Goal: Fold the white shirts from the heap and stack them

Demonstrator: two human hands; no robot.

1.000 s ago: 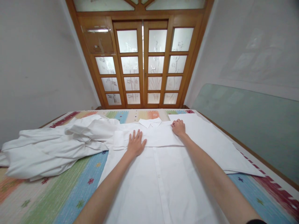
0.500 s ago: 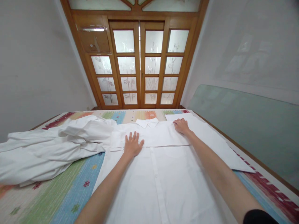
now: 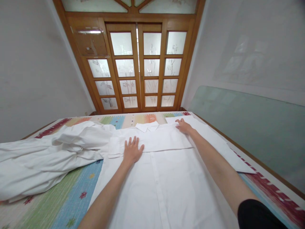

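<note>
A white collared shirt (image 3: 176,178) lies spread out before me, its collar (image 3: 147,126) at the far end. One sleeve (image 3: 164,140) is folded straight across the chest, with the cuff toward the left. My left hand (image 3: 132,151) rests flat on this sleeve near the cuff, fingers spread. At the shirt's right shoulder is my right hand (image 3: 184,126), its fingers bent and slightly apart, the fingertips on the cloth. I see nothing lifted between them.
Crumpled white cloth (image 3: 47,162) lies along the left, touching the shirt. Flat white material (image 3: 221,152) extends on the right. Beneath is a striped multicoloured cover (image 3: 78,187). A pale green panel (image 3: 250,127) stands along the right edge, and wooden glazed doors (image 3: 139,63) are beyond.
The view has shifted slightly, so everything sits a little further left. My right hand's fingers have loosened a little at the shoulder. My left hand stays flat on the sleeve.
</note>
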